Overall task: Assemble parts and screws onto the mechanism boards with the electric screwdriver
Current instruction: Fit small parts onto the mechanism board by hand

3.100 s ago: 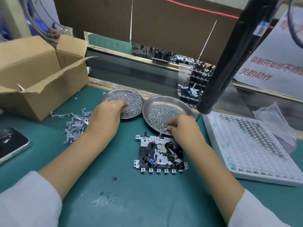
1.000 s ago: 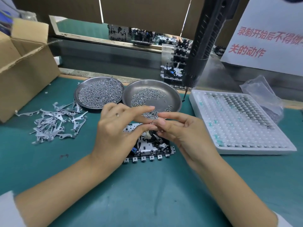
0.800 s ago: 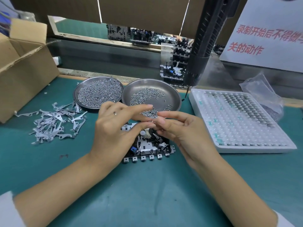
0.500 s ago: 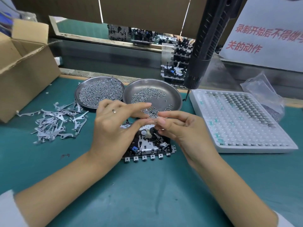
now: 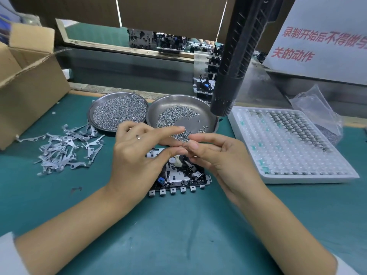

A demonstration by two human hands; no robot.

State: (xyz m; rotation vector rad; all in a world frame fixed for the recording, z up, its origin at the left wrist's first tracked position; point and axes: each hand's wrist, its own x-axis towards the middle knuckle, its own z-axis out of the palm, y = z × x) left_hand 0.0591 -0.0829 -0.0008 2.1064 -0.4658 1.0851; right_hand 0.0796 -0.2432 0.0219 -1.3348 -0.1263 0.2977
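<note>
Cardboard box [image 5: 29, 82] far left on the counter [image 5: 178, 235], loose metal levers [image 5: 63, 151] beside it, then two screw dishes [image 5: 119, 114] behind the hands. Left hand [image 5: 137, 157] and right hand [image 5: 220, 157] meet fingertip to fingertip over the mechanism board [image 5: 178, 175] – fingers narrow, pinching sth tiny, can't tell what. Electric screwdriver [image 5: 236, 56] hangs above right, w/ white parts tray [image 5: 288, 145] far right.

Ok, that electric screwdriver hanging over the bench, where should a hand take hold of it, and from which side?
Grip the ribbed black barrel of the electric screwdriver, above its smooth collar. It hangs tilted, tip down, over the right screw dish. Probably come from the right, over the white tray, with the right hand, once that hand is free.
</note>
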